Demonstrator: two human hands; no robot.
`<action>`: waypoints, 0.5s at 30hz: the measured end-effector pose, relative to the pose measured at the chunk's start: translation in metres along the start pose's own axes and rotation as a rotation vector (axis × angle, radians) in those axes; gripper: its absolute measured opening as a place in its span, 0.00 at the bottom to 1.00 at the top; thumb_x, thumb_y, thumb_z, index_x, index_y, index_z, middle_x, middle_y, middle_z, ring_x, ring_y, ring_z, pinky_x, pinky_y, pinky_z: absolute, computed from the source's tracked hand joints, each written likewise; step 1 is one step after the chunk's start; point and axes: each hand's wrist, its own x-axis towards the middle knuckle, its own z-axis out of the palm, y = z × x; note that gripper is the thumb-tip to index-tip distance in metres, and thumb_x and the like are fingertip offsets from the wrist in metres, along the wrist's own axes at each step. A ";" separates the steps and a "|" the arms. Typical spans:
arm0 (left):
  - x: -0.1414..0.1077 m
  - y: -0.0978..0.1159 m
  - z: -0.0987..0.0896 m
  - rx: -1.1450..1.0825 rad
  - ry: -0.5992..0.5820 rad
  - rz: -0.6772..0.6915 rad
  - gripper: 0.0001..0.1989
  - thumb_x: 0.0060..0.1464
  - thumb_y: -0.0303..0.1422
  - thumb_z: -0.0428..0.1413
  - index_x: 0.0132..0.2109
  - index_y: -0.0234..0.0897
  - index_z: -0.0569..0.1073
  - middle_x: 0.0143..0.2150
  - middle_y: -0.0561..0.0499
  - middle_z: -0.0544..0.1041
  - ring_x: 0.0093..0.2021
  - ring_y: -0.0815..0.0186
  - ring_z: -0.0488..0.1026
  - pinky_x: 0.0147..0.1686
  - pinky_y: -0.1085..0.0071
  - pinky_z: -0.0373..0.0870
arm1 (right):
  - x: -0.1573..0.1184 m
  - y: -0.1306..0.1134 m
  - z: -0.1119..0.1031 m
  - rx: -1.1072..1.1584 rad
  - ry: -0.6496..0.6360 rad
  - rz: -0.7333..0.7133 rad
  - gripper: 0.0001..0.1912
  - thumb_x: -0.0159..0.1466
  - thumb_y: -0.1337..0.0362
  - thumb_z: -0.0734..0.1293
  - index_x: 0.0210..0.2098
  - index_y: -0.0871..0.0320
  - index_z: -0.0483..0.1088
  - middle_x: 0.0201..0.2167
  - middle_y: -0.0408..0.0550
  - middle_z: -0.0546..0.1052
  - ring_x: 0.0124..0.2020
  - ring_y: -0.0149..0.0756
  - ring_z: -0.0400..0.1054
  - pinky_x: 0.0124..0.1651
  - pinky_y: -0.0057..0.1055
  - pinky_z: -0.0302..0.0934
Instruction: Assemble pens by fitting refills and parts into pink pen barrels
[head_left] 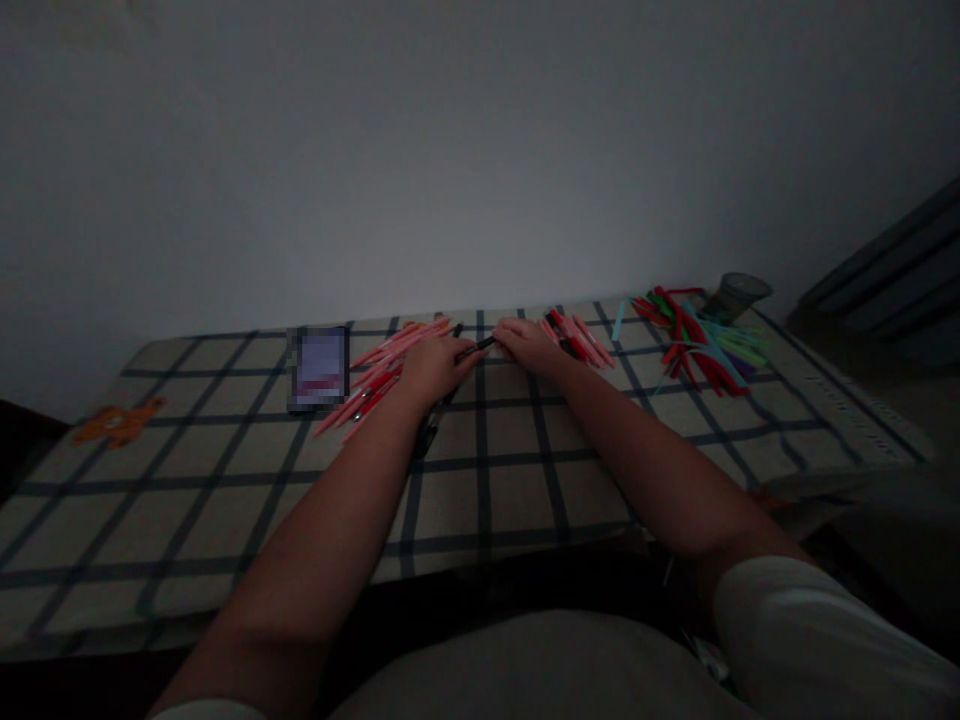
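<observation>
A dark pen spans the gap between my two hands above the checked tablecloth. My left hand is closed on its left end, and my right hand pinches the right end. Pink and red pens lie in a loose pile beside and partly behind my left hand. Under my left wrist more black pens rest on the cloth. Just right of my right hand is a smaller bunch of pink and red pens, with some dark parts among them.
A tablet-like device with a blurred screen lies left of the pens. Colourful strips are heaped at the right, by a tipped see-through cup. One pale blue strip lies apart. A wall rises behind the table.
</observation>
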 end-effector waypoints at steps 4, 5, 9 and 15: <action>0.000 0.002 -0.003 0.006 -0.063 0.005 0.21 0.69 0.48 0.50 0.47 0.42 0.83 0.38 0.46 0.83 0.38 0.59 0.76 0.33 0.68 0.59 | -0.001 0.000 0.001 0.026 -0.010 -0.012 0.12 0.63 0.54 0.59 0.27 0.54 0.62 0.24 0.41 0.63 0.30 0.35 0.58 0.35 0.33 0.51; 0.000 0.003 -0.004 0.004 -0.078 0.004 0.21 0.69 0.48 0.50 0.46 0.41 0.83 0.38 0.46 0.83 0.37 0.60 0.76 0.32 0.68 0.59 | -0.001 0.001 0.001 0.031 -0.013 -0.012 0.11 0.62 0.54 0.59 0.28 0.54 0.62 0.24 0.41 0.63 0.30 0.35 0.58 0.35 0.33 0.51; -0.001 0.005 -0.005 0.007 -0.085 0.005 0.21 0.69 0.48 0.50 0.46 0.41 0.83 0.37 0.46 0.83 0.36 0.61 0.76 0.32 0.68 0.60 | 0.000 0.002 0.001 0.032 -0.017 -0.007 0.10 0.61 0.55 0.60 0.28 0.54 0.63 0.25 0.41 0.63 0.31 0.36 0.58 0.35 0.33 0.51; -0.002 0.005 -0.003 0.032 -0.069 0.015 0.22 0.69 0.48 0.50 0.43 0.40 0.82 0.37 0.46 0.83 0.38 0.58 0.78 0.33 0.67 0.62 | -0.002 -0.003 0.000 0.006 -0.024 0.017 0.14 0.64 0.52 0.60 0.27 0.54 0.61 0.24 0.40 0.63 0.31 0.35 0.58 0.35 0.33 0.51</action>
